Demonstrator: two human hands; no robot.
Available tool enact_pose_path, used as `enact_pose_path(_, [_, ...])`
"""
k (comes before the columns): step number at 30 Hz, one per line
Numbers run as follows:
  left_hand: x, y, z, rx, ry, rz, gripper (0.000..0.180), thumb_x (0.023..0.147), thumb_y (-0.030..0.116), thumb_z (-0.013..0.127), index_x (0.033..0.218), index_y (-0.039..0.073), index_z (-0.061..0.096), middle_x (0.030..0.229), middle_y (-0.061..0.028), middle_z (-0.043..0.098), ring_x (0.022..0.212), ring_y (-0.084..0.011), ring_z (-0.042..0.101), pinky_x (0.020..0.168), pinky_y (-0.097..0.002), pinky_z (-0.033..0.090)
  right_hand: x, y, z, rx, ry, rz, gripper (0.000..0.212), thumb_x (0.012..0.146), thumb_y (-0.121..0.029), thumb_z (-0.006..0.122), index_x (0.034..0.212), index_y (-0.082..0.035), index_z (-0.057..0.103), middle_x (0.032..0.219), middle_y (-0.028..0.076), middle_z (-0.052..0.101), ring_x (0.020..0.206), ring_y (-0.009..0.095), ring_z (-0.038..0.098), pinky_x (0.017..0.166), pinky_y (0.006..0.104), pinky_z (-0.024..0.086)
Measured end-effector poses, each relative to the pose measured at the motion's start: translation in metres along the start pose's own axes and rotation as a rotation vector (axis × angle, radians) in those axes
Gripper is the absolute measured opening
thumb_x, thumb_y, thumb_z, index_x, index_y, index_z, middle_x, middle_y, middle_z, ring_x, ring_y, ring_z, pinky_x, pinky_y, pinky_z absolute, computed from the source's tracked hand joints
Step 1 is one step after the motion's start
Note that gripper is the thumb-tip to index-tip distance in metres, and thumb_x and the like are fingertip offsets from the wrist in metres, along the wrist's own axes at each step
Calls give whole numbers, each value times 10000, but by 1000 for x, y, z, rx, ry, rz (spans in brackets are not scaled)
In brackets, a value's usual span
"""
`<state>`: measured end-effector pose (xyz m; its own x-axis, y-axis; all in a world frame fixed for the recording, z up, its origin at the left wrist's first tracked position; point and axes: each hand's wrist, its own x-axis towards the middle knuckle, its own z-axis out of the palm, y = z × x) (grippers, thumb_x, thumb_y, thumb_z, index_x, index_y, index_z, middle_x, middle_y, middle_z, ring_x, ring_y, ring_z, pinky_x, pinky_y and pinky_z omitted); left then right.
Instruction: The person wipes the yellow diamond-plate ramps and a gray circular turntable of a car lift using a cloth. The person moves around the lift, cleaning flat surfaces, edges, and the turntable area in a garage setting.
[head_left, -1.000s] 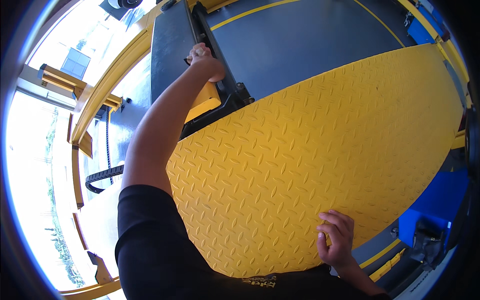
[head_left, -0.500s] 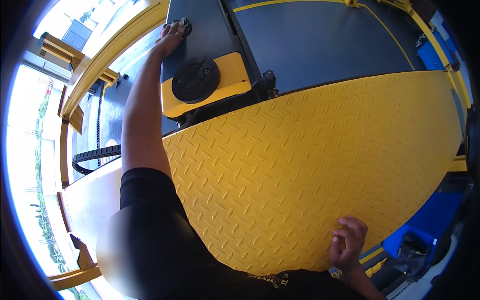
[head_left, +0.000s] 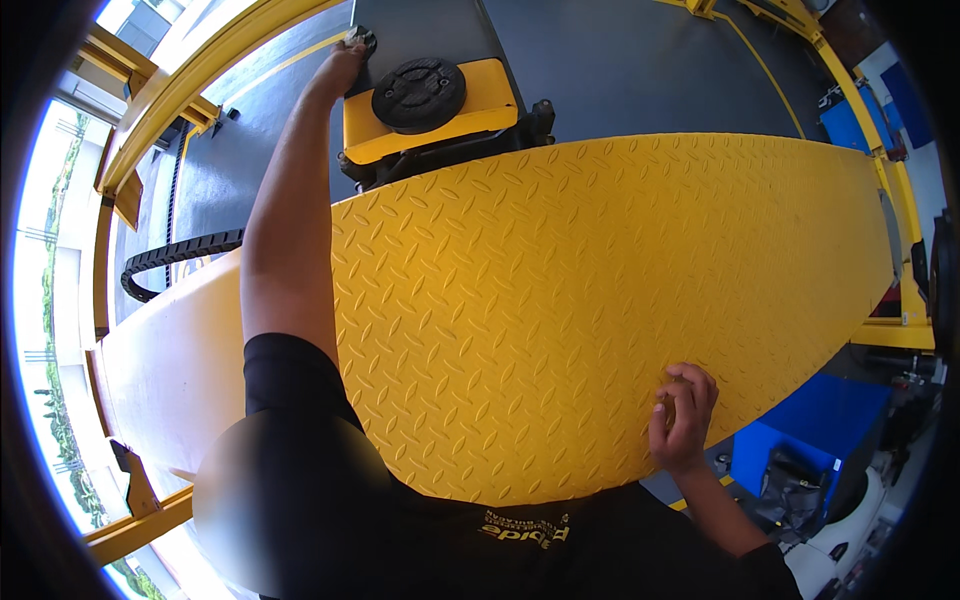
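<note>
My left arm reaches far forward, and my left hand [head_left: 346,66] presses a crumpled grey-and-dark rag [head_left: 362,40] against the left edge of a long dark beam [head_left: 428,28]. The fingers are closed on the rag, and part of it is hidden under them. Closer to me on that beam, a round black rubber pad [head_left: 419,95] sits on a yellow end piece [head_left: 487,98]. Over the near right part of a yellow diamond-tread plate [head_left: 520,300], my right hand [head_left: 686,415] holds nothing. Its fingers are loosely bent and apart, near or touching the plate; exact contact is unclear.
Yellow frame posts [head_left: 135,125] rise at the left and far right. A black cable chain [head_left: 185,248] curves beside the plate's left end. Behind the plate lies a dark floor [head_left: 640,70] with yellow lines. A blue box [head_left: 820,425] and a black bag [head_left: 793,490] are at the lower right.
The view has shifted, so the beam and pad sit higher and farther right. My left hand remains on the rag at the beam's edge. My right hand has moved forward over the plate.
</note>
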<state>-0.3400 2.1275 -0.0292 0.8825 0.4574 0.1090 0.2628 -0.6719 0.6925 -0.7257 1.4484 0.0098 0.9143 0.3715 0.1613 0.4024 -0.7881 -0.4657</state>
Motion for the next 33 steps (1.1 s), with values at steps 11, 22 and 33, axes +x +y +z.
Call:
enact_pose_path(11, [-263, 45, -144, -131, 98, 300, 432, 1052, 254, 602, 1434, 55, 630, 1152, -100, 738, 866, -119, 673, 710, -279, 554, -4, 1, 4, 3, 78, -65, 196, 821, -55, 633, 1016, -69, 615, 1285, 140, 605, 1246, 364, 541, 1066, 501, 375])
enact_pose_path(22, [-487, 80, 36, 551, -38, 366, 693, 1089, 506, 482, 1663, 138, 362, 1761, -162, 251, 1599, -453, 225, 1299, -580, 138, -2, 41, -4, 1147, 350, 390, 192, 1032, -177, 509, 1139, -55, 611, 1226, 113, 679, 1158, 237, 615, 1045, 408, 438])
enact_pose_path(33, [-655, 254, 134, -195, -582, 686, 638, 1052, 409, 588, 1574, 62, 471, 1725, -197, 294, 1626, -428, 167, 1317, -542, 139, 2, -5, -1, 655, -57, 25, 285, 1110, -256, 554, 1266, -38, 651, 1260, 86, 681, 1218, 237, 649, 1064, 366, 496])
